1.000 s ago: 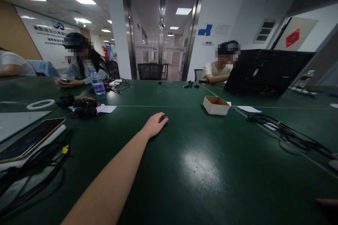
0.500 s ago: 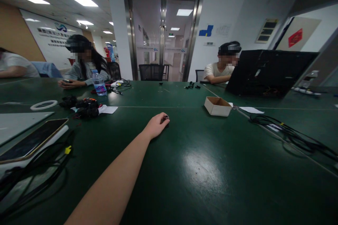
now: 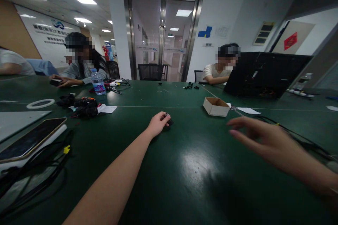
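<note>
Dark green tabletop (image 3: 163, 172) is spread across the scene; near its middle, a small dark object (image 3: 170, 122) is grasped by the left hand (image 3: 157, 124). Handling is judged unfinished, since no release has been made. By the right hand (image 3: 261, 139), loosely spread and motion-blurred, nothing seems gripped. Much of the object is covered; the floor of the box (image 3: 215, 108), farther right, is hidden.

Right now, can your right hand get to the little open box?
Probably yes. The right hand looks open, with its fingertips just in front of the box and a bit to its right. Nothing seems to stand between them, though the hand is blurry.
</note>
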### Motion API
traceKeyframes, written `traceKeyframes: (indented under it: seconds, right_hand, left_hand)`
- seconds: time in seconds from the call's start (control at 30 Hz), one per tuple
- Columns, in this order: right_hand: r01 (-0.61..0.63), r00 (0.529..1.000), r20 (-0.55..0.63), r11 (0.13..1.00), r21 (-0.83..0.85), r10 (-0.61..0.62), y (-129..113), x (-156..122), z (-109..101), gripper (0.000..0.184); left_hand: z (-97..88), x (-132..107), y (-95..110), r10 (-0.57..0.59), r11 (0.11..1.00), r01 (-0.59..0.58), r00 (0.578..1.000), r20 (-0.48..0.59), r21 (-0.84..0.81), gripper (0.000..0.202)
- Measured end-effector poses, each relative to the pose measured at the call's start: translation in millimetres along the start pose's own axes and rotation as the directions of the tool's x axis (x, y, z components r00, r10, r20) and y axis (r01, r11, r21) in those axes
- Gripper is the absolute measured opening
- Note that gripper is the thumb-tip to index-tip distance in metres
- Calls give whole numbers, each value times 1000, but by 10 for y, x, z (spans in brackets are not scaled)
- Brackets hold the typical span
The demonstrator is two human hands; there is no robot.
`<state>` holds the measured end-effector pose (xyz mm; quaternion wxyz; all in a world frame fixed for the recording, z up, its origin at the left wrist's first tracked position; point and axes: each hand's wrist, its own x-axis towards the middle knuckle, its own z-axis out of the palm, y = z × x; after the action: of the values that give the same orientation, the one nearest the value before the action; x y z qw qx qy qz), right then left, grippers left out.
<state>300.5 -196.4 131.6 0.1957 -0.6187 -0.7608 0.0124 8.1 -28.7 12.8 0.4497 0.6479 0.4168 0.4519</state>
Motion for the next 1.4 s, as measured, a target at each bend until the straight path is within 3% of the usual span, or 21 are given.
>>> traceKeyframes:
  seconds: [0.07, 0.13, 0.2, 0.27, 0.37, 0.5, 0.67, 0.8, 0.97, 1.2, 1.4]
  right_hand:
    - [-49, 968, 249, 973, 226, -9, -252, 440, 396, 27]
    - [-196, 920, 393, 866, 460, -1, -484, 857, 870, 34]
    - [-333, 909, 414, 671, 662, 43, -662, 1201, 1307, 36]
    - [-393, 908, 419, 398, 829, 23, -779, 1449, 1626, 29]
    - [-397, 909, 410, 150, 905, -69, -835, 1649, 1862, 16]
    - [-359, 930, 357, -11, 933, -83, -756, 1702, 1933, 10]
    - [-289, 954, 283, -61, 955, -95, -692, 1676, 1957, 22]
    - [-266, 964, 263, -80, 961, -45, -719, 1685, 1972, 19]
    - [-242, 969, 245, -120, 963, 12, -715, 1711, 1971, 10]
    - [-261, 964, 264, -112, 959, 10, -698, 1705, 1966, 7]
    - [-269, 962, 273, -101, 958, 28, -714, 1687, 1944, 6]
  left_hand:
    - [-16, 12, -2, -10, 999, 8, 1000, -28, -42, 22]
    - [-50, 26, -19, -18, 995, 10, 997, -79, -96, 26]
    - [-86, 43, -46, -13, 986, -10, 991, -133, -169, 30]
    - [-113, 64, -75, -6, 969, -36, 985, -171, -245, 33]
    - [-135, 92, -106, -27, 942, -40, 981, -193, -334, 34]
    - [-154, 106, -115, -51, 937, -18, 980, -190, -348, 29]
    - [-174, 114, -144, -26, 971, -27, 976, -218, -238, 25]
    - [-163, 195, -210, -4, 994, -23, 970, -243, -110, 23]
    - [-153, 309, -258, -45, 999, 47, 984, -173, 12, 25]
    - [-164, 234, -216, -31, 997, 41, 986, -161, 60, 33]
    - [-180, 180, -180, -27, 974, 65, 985, -172, 219, 40]
